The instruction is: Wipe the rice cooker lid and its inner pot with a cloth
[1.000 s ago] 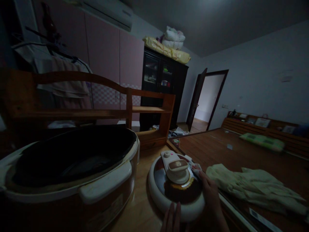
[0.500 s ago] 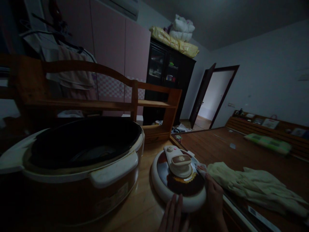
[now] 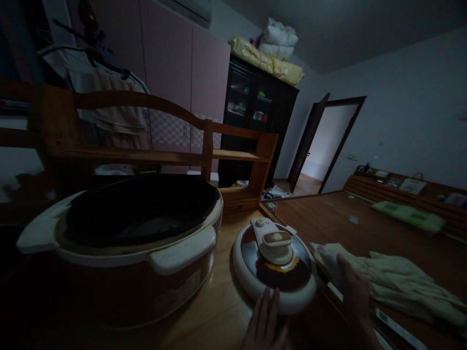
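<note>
Clock read from the wearer's side, lid at centre, 6 o'clock toward the wearer.

Lid (image 3: 275,266): on the desk (image 3: 219,296), at 3 o'clock of the cooker (image 3: 140,289), seemingly flat and with handle (image 3: 277,239) up. Left grip (image 3: 265,321): fingers near straight, side by side, laid on the rim (image 3: 239,265) at 6 o'clock, not closed round it. Right grip (image 3: 353,287): off toward 3 to 4 o'clock, clear of the lid, fingers pinching a pale wipe (image 3: 326,256) that looks thin and limp.

Handling (judged): lid likely stiff and fairly weighty; the glossy dark middle, perhaps glass, would be slippery if damp and could chip if dropped. Best hold for lifting: the raised handle. For steadying: the thick pale rim, fingertips spread, pressing down. The wipe should fold easily and weigh almost nothing.

Hard to make out: light is dim. Lid underside is hidden; the yellow-brown ring round the handle could be print or reflection, cannot tell. Left thumb is indistinct, left wrist cut off at the lower edge. Wipe runs into the green cloth (image 3: 386,272) on the bed (image 3: 328,218) behind it, outline unclear. Cooker's inner bottom is mostly black; contents uncertain.
</note>
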The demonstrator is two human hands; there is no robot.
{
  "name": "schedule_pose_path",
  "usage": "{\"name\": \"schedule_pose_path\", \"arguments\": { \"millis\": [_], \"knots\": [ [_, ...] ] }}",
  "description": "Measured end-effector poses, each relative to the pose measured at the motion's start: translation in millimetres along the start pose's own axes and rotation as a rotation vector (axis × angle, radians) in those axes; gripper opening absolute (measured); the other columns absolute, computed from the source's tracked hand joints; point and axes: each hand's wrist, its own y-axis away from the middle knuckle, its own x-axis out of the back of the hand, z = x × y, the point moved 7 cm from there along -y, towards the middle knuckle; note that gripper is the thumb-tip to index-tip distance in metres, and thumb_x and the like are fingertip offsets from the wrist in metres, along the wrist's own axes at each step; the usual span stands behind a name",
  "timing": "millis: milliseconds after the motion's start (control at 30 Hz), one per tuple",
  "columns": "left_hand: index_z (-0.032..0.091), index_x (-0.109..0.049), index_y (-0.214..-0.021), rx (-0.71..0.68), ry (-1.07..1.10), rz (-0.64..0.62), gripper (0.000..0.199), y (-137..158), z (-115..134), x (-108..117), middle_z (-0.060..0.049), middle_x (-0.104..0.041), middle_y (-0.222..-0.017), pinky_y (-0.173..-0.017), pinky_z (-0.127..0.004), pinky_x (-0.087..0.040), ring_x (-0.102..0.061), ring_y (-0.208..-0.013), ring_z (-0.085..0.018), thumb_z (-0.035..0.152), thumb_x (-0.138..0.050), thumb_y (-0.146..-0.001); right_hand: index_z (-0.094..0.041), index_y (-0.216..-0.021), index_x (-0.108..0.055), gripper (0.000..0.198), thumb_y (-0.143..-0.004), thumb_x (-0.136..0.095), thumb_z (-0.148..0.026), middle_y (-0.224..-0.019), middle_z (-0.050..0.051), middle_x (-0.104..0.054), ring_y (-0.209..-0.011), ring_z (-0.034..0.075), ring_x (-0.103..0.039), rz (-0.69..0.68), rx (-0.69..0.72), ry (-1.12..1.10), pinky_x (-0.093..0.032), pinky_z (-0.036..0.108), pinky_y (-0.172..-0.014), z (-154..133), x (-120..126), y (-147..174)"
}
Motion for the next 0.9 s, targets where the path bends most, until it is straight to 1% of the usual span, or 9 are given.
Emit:
{"name": "schedule_pose_path", "arguments": {
  "millis": [100, 200, 300, 367, 433, 533, 700, 800, 900],
  "knots": [
    [0.027, -0.061, -0.118, -0.031, 0.021, -0.034, 0.042, 3, 2, -2, -0.009, -0.064, -0.123, -0.107, -0.04, -0.033, -0.057, -0.118, -0.026, 0.043, -0.066, -0.079, -0.012, -0.081, -0.076, 0.054, -0.078, -0.057, -0.062, -0.059, 0.005, -0.067, -0.06, 0.023, -0.062, -0.063, 0.037, 0.033, -0.048, 0.027, -0.054, -17, -14, -33],
    [0.031, -0.06, -0.121, -0.001, 0.029, -0.045, 0.044, 9, 5, -9, -0.008, -0.061, -0.128, -0.108, -0.041, -0.031, -0.054, -0.121, -0.027, 0.043, -0.067, -0.078, -0.013, -0.079, -0.077, 0.057, -0.079, -0.054, -0.065, -0.064, 0.004, -0.07, -0.066, 0.025, -0.065, -0.232, 0.101, 0.05, -0.05, 0.028, -0.06, -26, -53, -46],
    [0.026, -0.064, -0.117, 0.092, 0.037, -0.031, 0.042, 14, 3, -15, -0.006, -0.056, -0.134, -0.108, -0.037, -0.033, -0.05, -0.126, -0.025, 0.045, -0.064, -0.08, -0.016, -0.093, -0.078, 0.057, -0.084, -0.048, -0.064, -0.086, 0.003, -0.075, -0.085, 0.03, -0.068, -0.421, 0.16, 0.07, -0.052, 0.033, -0.076, -21, -88, -40],
    [0.021, -0.067, -0.113, 0.11, 0.035, 0.018, 0.041, 14, 2, -14, -0.006, -0.055, -0.136, -0.107, -0.034, -0.035, -0.049, -0.126, -0.023, 0.044, -0.065, -0.079, -0.02, -0.108, -0.074, 0.053, -0.087, -0.046, -0.061, -0.104, 0.002, -0.073, -0.102, 0.031, -0.066, -0.456, 0.185, 0.079, -0.05, 0.038, -0.088, -13, -97, -34],
    [0.018, -0.068, -0.11, 0.091, 0.022, 0.041, 0.041, 13, 1, -12, -0.006, -0.054, -0.137, -0.106, -0.032, -0.037, -0.05, -0.125, -0.023, 0.043, -0.067, -0.078, -0.023, -0.118, -0.068, 0.05, -0.089, -0.046, -0.058, -0.117, 0.0, -0.068, -0.114, 0.032, -0.06, -0.445, 0.215, 0.095, -0.046, 0.042, -0.097, -7, -97, -29],
    [0.02, -0.068, -0.11, 0.038, 0.001, 0.026, 0.04, 11, 2, -12, -0.006, -0.055, -0.136, -0.106, -0.033, -0.037, -0.049, -0.126, -0.023, 0.044, -0.066, -0.078, -0.025, -0.122, -0.065, 0.048, -0.09, -0.047, -0.055, -0.122, -0.001, -0.064, -0.121, 0.033, -0.055, -0.456, 0.268, 0.135, -0.042, 0.045, -0.101, -6, -93, -22],
    [0.018, -0.069, -0.109, 0.178, 0.029, 0.074, 0.04, 11, 0, -14, -0.004, -0.05, -0.141, -0.109, -0.031, -0.033, -0.043, -0.131, -0.022, 0.043, -0.066, -0.077, -0.022, -0.125, -0.063, 0.048, -0.094, -0.042, -0.052, -0.126, 0.001, -0.062, -0.12, 0.031, -0.056, -0.476, 0.33, 0.192, -0.044, 0.044, -0.101, -16, -86, -9],
    [0.02, -0.072, -0.101, 0.174, 0.038, 0.14, 0.034, 7, 2, -10, -0.003, -0.054, -0.137, -0.107, -0.032, -0.037, -0.048, -0.127, -0.022, 0.04, -0.071, -0.074, -0.024, -0.127, -0.062, 0.046, -0.096, -0.039, -0.048, -0.129, 0.002, -0.06, -0.119, 0.03, -0.057, -0.467, 0.353, 0.228, -0.044, 0.044, -0.101, -22, -83, 1],
    [0.02, -0.072, -0.099, 0.19, 0.021, 0.165, 0.034, 2, -3, -4, -0.001, -0.053, -0.137, -0.107, -0.028, -0.037, -0.045, -0.13, -0.021, 0.043, -0.071, -0.074, -0.025, -0.126, -0.063, 0.044, -0.096, -0.04, -0.047, -0.129, 0.004, -0.06, -0.12, 0.029, -0.056, -0.43, 0.384, 0.257, -0.042, 0.043, -0.103, -26, -78, 11]
  ]
}}
